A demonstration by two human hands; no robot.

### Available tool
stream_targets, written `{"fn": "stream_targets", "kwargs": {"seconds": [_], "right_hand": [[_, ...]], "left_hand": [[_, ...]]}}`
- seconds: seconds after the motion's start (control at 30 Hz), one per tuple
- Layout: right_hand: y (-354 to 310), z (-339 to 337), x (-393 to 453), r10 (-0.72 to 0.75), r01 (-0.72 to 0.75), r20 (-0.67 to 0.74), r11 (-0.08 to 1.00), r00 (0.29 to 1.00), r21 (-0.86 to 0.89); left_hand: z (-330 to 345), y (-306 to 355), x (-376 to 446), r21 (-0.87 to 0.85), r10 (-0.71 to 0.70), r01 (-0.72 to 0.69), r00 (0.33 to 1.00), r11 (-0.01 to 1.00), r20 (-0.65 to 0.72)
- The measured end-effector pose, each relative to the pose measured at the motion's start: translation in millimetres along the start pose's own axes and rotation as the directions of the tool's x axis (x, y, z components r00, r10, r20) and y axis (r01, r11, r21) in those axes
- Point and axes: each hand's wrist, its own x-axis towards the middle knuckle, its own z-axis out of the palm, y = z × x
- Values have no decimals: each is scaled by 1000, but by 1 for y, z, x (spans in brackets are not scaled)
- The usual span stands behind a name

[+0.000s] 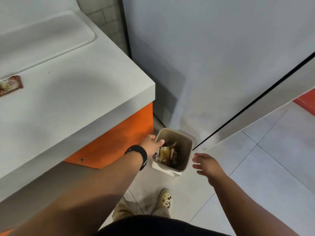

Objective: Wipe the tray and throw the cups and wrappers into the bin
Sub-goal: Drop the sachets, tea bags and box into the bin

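Over the bin (185, 142) on the floor, both hands, left hand (150, 146) and right hand (205, 165), hang open and empty, while a light, crinkly wrapper (10, 85) waits at the tabletop (71, 92) edge, probably easiest pinched by a corner.

Head view – steeply downward, from above the bin (174, 150) – hands near

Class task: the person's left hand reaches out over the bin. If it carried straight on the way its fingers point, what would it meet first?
Probably the bin's far inner wall: the left hand points across the open top, above the wrappers inside. Depth is unclear; it might pass over the rim.
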Motion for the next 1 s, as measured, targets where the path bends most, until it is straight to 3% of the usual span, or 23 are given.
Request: {"fn": "stream_targets", "kwargs": {"seconds": [0.27, 0.6, 0.67, 1.0], "right_hand": [[-33, 16, -3, -65, 67, 71, 997, 995, -28], [-81, 58, -28, -221, 249, 225, 962, 949, -109], [-106, 112, -59, -305, 356, 322, 927, 896, -114], [-151, 184, -111, -436, 511, 488, 859, 756, -24]], "left_hand": [[-27, -12, -17, -13, -22, 21, 995, 1000, -97], [-52, 0, -63, 21, 187, -186, 959, 982, -212], [-98, -24, -92, -33, 232, -262, 902, 965, -364], [-166, -48, -124, -42, 278, -359, 787, 932, -550]]}}
